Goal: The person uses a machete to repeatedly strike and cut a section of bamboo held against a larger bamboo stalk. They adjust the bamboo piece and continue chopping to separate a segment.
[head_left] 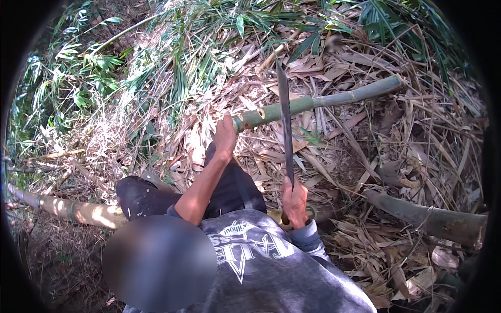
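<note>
My left hand (225,136) is closed round the near left end of a green bamboo pole (292,107). The pole slants up to the right, and a small pale notch is cut into it close to my hand. Wrapped round the handle of a machete (285,112) is my right hand (295,202), low and to the right. The long dark blade points upward and crosses in front of the pole's middle; whether it touches the pole I cannot tell. My fingers hide most of the handle.
A thick yellowish bamboo pole (83,213) lies at the left by my dark-trousered leg. Another thick bamboo length (425,214) rests at the lower right. Dry leaves (339,151) cover the ground. Green foliage (177,68) grows beyond.
</note>
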A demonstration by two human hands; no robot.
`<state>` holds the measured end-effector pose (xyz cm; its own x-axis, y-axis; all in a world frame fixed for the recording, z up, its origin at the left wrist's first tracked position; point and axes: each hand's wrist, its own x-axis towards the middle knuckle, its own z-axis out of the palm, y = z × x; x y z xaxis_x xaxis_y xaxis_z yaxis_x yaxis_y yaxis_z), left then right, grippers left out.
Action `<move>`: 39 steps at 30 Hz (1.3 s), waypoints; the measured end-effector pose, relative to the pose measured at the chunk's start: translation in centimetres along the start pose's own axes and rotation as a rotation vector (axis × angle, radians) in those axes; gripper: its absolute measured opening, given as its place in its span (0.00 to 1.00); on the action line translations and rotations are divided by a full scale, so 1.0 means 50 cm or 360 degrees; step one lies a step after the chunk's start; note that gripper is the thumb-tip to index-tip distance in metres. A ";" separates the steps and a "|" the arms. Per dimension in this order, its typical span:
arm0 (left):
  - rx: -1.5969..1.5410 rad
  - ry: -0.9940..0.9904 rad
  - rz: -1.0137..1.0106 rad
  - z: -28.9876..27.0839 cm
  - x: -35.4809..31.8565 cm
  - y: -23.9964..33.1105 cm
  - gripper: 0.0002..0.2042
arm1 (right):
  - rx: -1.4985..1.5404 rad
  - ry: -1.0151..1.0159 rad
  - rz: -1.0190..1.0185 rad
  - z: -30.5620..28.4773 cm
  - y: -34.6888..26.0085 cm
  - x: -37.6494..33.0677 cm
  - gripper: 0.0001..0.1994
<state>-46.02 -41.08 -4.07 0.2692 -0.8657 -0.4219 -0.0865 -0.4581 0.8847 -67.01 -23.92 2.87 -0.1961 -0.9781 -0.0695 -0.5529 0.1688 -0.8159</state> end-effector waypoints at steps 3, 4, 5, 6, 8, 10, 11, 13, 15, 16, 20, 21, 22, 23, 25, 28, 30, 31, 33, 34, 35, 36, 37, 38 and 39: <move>0.0122 -0.0027 0.0151 0.034 0.010 -0.016 0.31 | -0.0057 -0.0048 -0.0039 0.014 0.020 -0.002 0.13; 0.0125 -0.0044 0.0169 0.045 0.007 -0.011 0.32 | -0.0067 -0.0089 0.0016 0.016 0.021 0.000 0.13; 0.0088 -0.0051 0.0095 0.053 0.007 -0.004 0.32 | -0.0092 -0.0074 -0.0110 0.014 0.012 0.002 0.13; 0.0050 -0.0057 0.0021 0.060 0.007 0.002 0.33 | -0.0118 -0.0062 -0.0141 0.016 0.015 0.003 0.12; 0.0189 -0.0031 0.0043 0.069 0.015 0.007 0.33 | -0.0164 -0.0042 -0.0204 0.026 0.028 0.008 0.12; 0.0374 -0.0074 0.0091 0.071 0.018 0.010 0.33 | -0.0143 -0.0001 -0.0276 0.035 0.040 0.011 0.11; 0.0368 -0.0083 0.0077 0.074 0.018 0.013 0.33 | -0.0134 0.0018 -0.0310 0.039 0.048 0.012 0.11; 0.0350 -0.0096 0.0057 0.078 0.022 0.023 0.33 | -0.0162 -0.0042 -0.0324 0.038 0.057 0.021 0.10; 0.0287 -0.0060 0.0032 0.085 0.025 0.032 0.33 | -0.0255 -0.0109 -0.0342 0.031 0.054 0.045 0.10; 0.0259 -0.0045 0.0021 0.088 0.028 0.034 0.33 | -0.0300 -0.0139 -0.0346 0.031 0.048 0.055 0.10; 0.0399 0.0005 0.0098 0.094 0.029 0.036 0.33 | 0.0082 0.0190 -0.0779 0.000 -0.079 0.055 0.09; 0.0396 0.0008 0.0089 0.100 0.021 0.050 0.33 | 0.0143 0.0184 -0.0829 -0.021 -0.109 0.053 0.09; 0.0389 0.0020 0.0085 0.101 0.017 0.064 0.33 | 0.0160 0.0203 -0.0793 -0.022 -0.104 0.052 0.08; 0.0350 0.0015 0.0091 0.097 0.017 0.065 0.33 | 0.0187 0.0213 -0.0753 -0.013 -0.081 0.050 0.07; 0.0425 -0.0011 0.0101 0.094 0.016 0.068 0.32 | -0.0083 0.0154 -0.0586 -0.001 -0.030 0.061 0.05; 0.0315 0.0058 0.0464 0.089 0.008 0.088 0.27 | -0.0845 -0.0308 -0.0376 0.010 0.132 0.071 0.11; 0.0192 0.0135 0.0807 0.087 0.001 0.100 0.24 | -0.0758 -0.0074 -0.0648 0.030 0.167 0.051 0.11; -0.0373 -0.0186 0.0238 0.080 0.004 0.130 0.25 | -0.0719 0.0021 -0.0756 0.027 0.183 0.015 0.11; -0.0656 -0.0548 -0.0069 0.063 -0.008 0.192 0.26 | -0.0653 0.0008 -0.0314 0.017 0.193 0.025 0.13; -0.0773 -0.0737 -0.0246 0.049 -0.027 0.205 0.27 | -0.0607 -0.0005 -0.0069 0.017 0.193 0.016 0.14; -0.0892 -0.0952 -0.0118 0.018 -0.046 0.210 0.28 | -0.0374 -0.0097 0.0427 0.007 0.130 0.034 0.19; -0.0984 -0.1041 -0.0113 0.000 -0.041 0.195 0.29 | -0.0562 -0.0092 0.0377 0.013 0.130 0.050 0.21; -0.1066 -0.1139 -0.0134 -0.016 -0.044 0.185 0.29 | -0.0598 -0.0103 0.0414 0.017 0.145 0.065 0.21; -0.1162 -0.1244 -0.0168 -0.030 -0.050 0.177 0.30 | -0.0652 -0.0115 0.0460 0.019 0.164 0.078 0.21; -0.1167 -0.1274 -0.0120 -0.041 -0.056 0.169 0.30 | -0.0712 -0.0156 0.0479 0.020 0.181 0.089 0.20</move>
<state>-45.53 -42.11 4.99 -0.4764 -0.8424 -0.2518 0.5689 -0.5137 0.6422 -72.07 -26.86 -5.38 -0.3346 -0.8817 -0.3327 -0.7787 0.4575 -0.4293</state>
